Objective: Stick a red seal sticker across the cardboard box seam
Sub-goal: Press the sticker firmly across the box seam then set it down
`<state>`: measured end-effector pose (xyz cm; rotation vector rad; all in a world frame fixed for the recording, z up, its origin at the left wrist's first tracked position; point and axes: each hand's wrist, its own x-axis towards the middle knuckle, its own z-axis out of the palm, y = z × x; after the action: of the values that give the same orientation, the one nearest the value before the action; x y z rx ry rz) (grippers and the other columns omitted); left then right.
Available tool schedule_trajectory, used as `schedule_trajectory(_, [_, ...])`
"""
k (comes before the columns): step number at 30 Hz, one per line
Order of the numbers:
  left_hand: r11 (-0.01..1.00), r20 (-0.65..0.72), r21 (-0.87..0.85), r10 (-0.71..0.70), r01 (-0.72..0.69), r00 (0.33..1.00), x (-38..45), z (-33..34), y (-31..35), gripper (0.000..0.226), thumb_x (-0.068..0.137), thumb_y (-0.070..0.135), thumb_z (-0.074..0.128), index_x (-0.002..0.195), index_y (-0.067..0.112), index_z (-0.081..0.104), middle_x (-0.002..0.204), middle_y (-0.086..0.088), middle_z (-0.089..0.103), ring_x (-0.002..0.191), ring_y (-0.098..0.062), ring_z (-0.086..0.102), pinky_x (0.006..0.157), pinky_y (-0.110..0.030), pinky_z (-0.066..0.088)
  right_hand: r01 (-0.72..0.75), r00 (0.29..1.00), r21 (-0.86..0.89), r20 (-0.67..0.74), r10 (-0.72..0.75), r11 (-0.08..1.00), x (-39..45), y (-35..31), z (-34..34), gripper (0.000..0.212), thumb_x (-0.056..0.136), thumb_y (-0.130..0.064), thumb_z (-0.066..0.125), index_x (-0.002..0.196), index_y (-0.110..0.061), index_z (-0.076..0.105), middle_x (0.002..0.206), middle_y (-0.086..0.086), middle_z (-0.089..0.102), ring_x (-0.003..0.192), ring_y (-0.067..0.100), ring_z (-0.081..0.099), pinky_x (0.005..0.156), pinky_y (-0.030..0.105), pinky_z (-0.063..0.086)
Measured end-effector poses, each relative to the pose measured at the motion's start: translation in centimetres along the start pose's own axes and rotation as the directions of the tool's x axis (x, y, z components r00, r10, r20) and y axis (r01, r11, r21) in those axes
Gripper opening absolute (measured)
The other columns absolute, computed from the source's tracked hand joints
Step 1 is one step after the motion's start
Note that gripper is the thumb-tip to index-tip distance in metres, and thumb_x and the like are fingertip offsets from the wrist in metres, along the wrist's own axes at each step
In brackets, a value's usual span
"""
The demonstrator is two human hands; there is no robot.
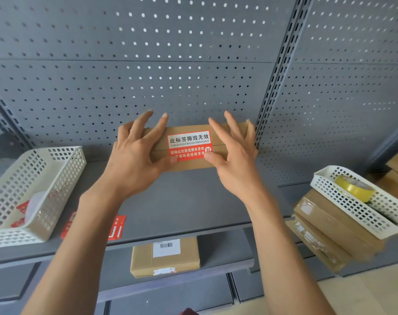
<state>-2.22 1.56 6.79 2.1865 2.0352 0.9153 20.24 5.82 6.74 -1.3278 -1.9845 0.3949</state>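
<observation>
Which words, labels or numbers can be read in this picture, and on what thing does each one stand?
"此标签撕毁无效": red seal sticker, white upper part, on the cardboard box.
"CIBIAOQIANSIHUIWUXIAO": same sticker, under that line.
"请确认包装完整在签收": same sticker, red lower part; the line under it is partly hidden by the thumbs.
Barcode label on the lower box: too small to read.
Red sheet on the shelf: not readable.
</observation>
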Motion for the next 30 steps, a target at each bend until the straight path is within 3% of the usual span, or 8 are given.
schedule_trajectory(7, [0.999,0.021,-0.028,0.017,-0.017,1.0,-1.0,0.3,-0.3,0.086,0.086,0.043,0.069,0.16,0.039,0.026,0.169,0.001,0.019,0.143,-0.036,0.023,0.11,-0.065,0.036,0.03,0.999,0.008,0.012,-0.03,1.0,-1.0,1.1,0.2,0.071,0.094,-0.006,0.06,0.149,-0.044,0.036,0.166,-0.016,0.012,0.153,0.024,-0.004,0.119,0.049,0.012])
schedule_trajectory(12, [0.999,-0.007,-0.026,0.047,-0.047,0.999,-2.3,1.2,-0.6,0.087,0.082,0.034,0.069,0.159,0.038,0.029,0.168,-0.001,0.022,0.143,-0.037,0.022,0.107,-0.067,0.038,0.041,0.999,0.019,-0.002,-0.041,0.999,-2.2,1.8,0.8,0.073,0.093,-0.001,0.058,0.148,-0.044,0.037,0.166,-0.018,0.012,0.153,0.024,-0.004,0.119,0.048,0.013])
schedule_trajectory(17, [0.997,-0.089,-0.037,0.062,-0.066,0.994,-4.0,2.6,-1.1,0.092,0.079,0.008,0.082,0.157,0.028,0.038,0.168,-0.004,0.025,0.144,-0.039,0.023,0.112,-0.063,0.036,0.081,0.996,0.02,-0.026,-0.08,0.997,-3.9,2.7,1.8,0.076,0.091,0.005,0.056,0.148,-0.042,0.038,0.166,-0.016,0.013,0.154,0.027,-0.002,0.118,0.05,0.016])
schedule_trajectory(22, [0.996,-0.144,-0.037,0.08,-0.086,0.986,-6.1,4.1,-2.0,0.09,0.075,0.002,0.083,0.154,0.022,0.045,0.165,-0.008,0.03,0.143,-0.043,0.027,0.116,-0.056,0.034,0.116,0.993,0.052,0.007,-0.117,0.992,-6.2,3.6,2.9,0.07,0.095,0.001,0.05,0.15,-0.04,0.036,0.167,-0.015,0.011,0.155,0.025,-0.01,0.121,0.06,0.02])
schedule_trajectory(30, [0.99,-0.218,-0.113,0.059,-0.085,0.974,-9.3,6.6,-2.6,0.083,0.068,-0.006,0.087,0.143,0.017,0.059,0.158,-0.012,0.042,0.141,-0.039,0.034,0.113,-0.044,0.035,0.118,0.993,0.093,-0.025,-0.117,0.989,-10.0,4.6,5.4,0.07,0.093,0.003,0.047,0.149,-0.037,0.039,0.167,-0.011,0.014,0.155,0.029,-0.012,0.121,0.058,0.02])
